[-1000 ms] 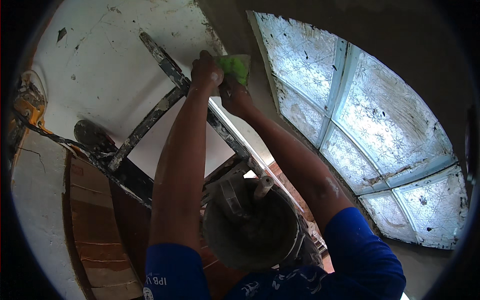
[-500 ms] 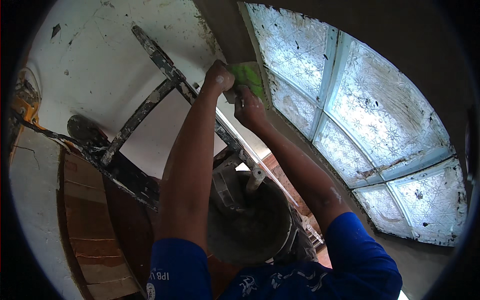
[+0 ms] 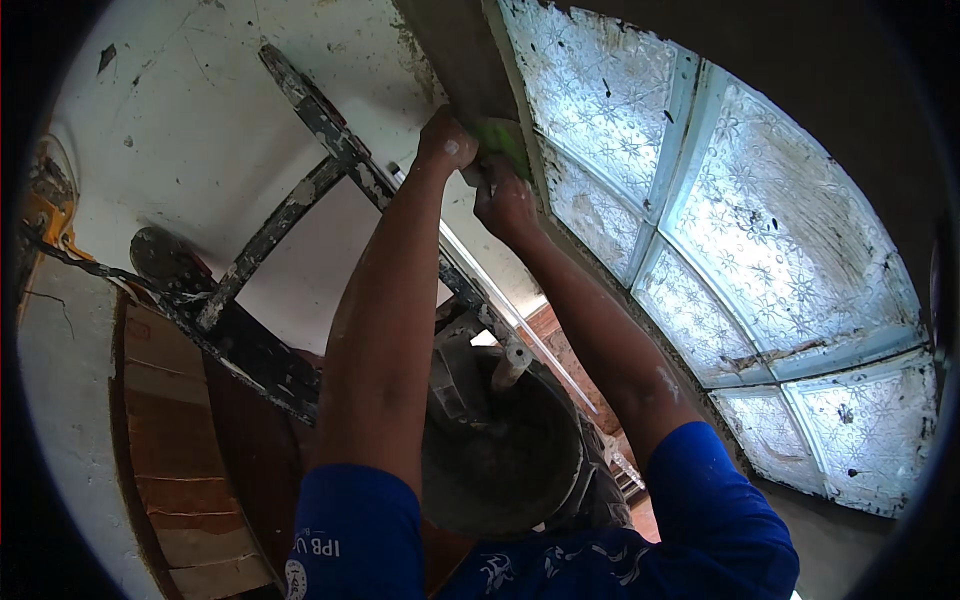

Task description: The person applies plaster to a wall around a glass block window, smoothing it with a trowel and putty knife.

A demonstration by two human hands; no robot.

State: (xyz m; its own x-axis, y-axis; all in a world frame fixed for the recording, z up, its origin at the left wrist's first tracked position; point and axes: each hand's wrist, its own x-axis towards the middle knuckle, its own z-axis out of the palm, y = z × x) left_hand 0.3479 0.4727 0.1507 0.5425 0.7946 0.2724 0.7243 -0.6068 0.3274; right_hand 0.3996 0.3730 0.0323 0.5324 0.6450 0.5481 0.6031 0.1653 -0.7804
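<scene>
My left hand [image 3: 447,142] and my right hand [image 3: 508,205] are both closed at the lower edge of a thin, flat green sheet [image 3: 505,140]. It lies against the grey plastered strip [image 3: 470,75] beside the window, tilted so that little of its face shows. My fingertips partly hide the edge between the hands, so the exact grip is unclear. Below my forearms sits a dark round bucket [image 3: 505,480]. A grey trowel-like tool with a pale round handle [image 3: 512,366] rests in it.
A paint-spattered dark ladder [image 3: 270,240] leans against the white wall on the left. The glass-block window [image 3: 780,230] fills the right side. A thin white pole [image 3: 500,295] runs beside the ladder. Brown cardboard [image 3: 185,450] and an orange tool with a cable [image 3: 50,215] are at the left.
Both hands have moved slightly upward along the plastered strip with the green sheet, which now shows narrower and darker. The window has shifted a little to the right in view.
</scene>
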